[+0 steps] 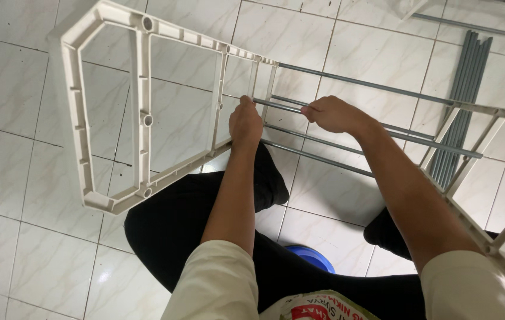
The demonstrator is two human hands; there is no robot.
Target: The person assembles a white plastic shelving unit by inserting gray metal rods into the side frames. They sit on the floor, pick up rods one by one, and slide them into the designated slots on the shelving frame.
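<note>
White marble-patterned tiled floor [21, 195] lies beneath the work. A cream plastic lattice side frame [143, 112] stands tilted above it at left; a matching cream plastic frame [472, 178] sits at right. Thin grey metal rods [359, 83] span between the two frames. A bundle of spare grey metal rods [463, 95] rests on the floor, upper right, well apart from the hands. Left hand [245, 123] grips closed around one spanning rod just beside the left frame. Right hand [334, 114] grips closed on the same rod, near the left hand.
</note>
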